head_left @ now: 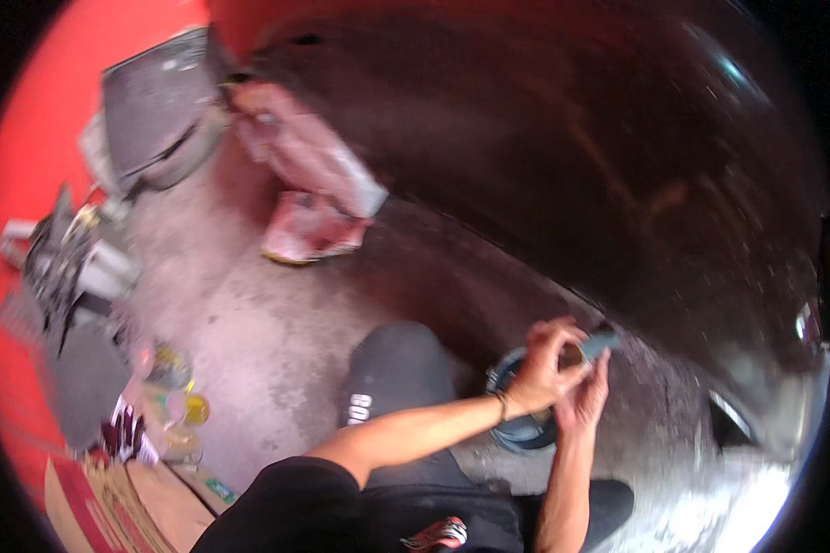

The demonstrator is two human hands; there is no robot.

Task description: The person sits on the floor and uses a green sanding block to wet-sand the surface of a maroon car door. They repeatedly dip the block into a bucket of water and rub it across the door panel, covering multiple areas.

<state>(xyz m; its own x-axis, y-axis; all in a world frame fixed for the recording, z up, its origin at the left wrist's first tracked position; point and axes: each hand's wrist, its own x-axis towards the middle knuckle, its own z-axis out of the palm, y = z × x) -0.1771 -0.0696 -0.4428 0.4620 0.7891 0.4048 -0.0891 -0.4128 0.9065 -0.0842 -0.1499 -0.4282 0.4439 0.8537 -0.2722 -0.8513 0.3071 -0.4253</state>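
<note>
A concrete floor [249, 313] is seen from above through a rounded, blurred lens, with the person's own two forearms coming up from the lower edge. Both hands are brought together to the right of centre, close against the dark, glossy curved body panel [563, 157] that fills the upper right of the view. A small grey-blue block [596, 345], flat and oblong, is held between the two hands, just below the panel's lower edge. The left hand [546, 367], with a thin band at its wrist, is closed over the near end of the block, its fingers curled around something small and tan there; what that is cannot be made out through the blur. The right hand [585, 398] is raised from beneath, its fingers pressed along the block's underside, so the block is gripped from both sides. Directly below the hands a round blue tub [518, 426] is set on the floor, partly covered by the left wrist. A bent knee in dark trousers [398, 373] is seen just left of the tub. Further off, a crumpled pinkish sheet [312, 184] is lying beside the panel, a dark grey case [157, 101] is propped against the red wall [37, 138], and small tins and a cardboard box [120, 502] are gathered at the lower left
</note>
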